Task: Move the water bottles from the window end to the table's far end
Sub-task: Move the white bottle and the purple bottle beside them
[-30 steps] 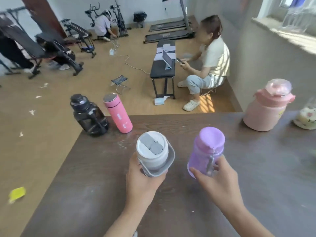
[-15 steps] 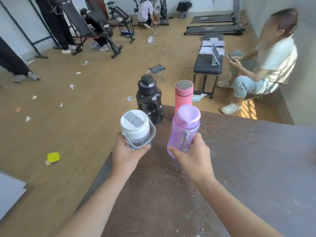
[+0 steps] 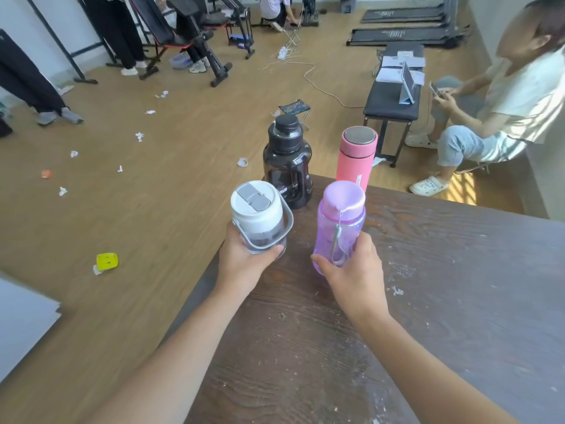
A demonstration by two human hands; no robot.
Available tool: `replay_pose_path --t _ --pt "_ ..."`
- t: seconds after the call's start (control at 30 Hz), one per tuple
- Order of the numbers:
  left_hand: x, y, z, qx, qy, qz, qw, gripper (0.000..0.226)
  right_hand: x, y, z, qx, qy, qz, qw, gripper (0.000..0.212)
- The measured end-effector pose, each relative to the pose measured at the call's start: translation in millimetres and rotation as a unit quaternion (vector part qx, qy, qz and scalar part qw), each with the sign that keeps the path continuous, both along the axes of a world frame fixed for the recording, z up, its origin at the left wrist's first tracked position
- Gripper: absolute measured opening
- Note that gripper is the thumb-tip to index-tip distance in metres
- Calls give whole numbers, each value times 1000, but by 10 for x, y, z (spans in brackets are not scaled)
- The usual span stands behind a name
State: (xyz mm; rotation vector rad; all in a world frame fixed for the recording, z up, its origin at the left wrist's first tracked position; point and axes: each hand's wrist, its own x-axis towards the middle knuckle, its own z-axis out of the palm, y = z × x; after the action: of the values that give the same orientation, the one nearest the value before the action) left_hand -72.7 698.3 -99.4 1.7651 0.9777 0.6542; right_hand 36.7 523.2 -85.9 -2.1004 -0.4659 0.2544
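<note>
Two hands (image 3: 244,264) (image 3: 354,276) grip bottles (image 3: 260,215) (image 3: 339,221); no label is readable.

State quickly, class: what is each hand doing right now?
Left hand: closed around the white-lidded bottle.
Right hand: closed around the purple bottle.

Pink flask (image 3: 354,162): base hidden behind purple bottle (image 3: 340,223). Both held bottles' bases covered by the hands (desk contact undeterminable). Desk (image 3: 458,301) cut off right and below. Black jug (image 3: 287,166) label unreadable.

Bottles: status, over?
Left hand grips white-lidded bottle. Right hand grips purple bottle. Black jug, pink flask stand ahead at corner.
</note>
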Motion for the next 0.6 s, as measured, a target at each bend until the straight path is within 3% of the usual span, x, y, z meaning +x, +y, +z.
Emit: replay_pose_path --t 0.17,0.27,0.33,0.43,0.6 --pt "-40 -192 -1 -7 16 22 1000 77 13 -54 -7 -2 18 29 999 76" --pt "-111 -572 -4 -14 21 112 993 78 36 -299 14 -7 24 58 998 100" --pt "-125 -931 -4 17 43 141 989 68 80 -563 12 -8 25 71 997 102" --pt "-17 -1596 -2 44 36 75 996 48 178 -1074 6 -8 14 58 998 92" --pt "470 -2708 11 30 2 -86 996 48 432 -2122 -56 -17 -10 -27 999 78"
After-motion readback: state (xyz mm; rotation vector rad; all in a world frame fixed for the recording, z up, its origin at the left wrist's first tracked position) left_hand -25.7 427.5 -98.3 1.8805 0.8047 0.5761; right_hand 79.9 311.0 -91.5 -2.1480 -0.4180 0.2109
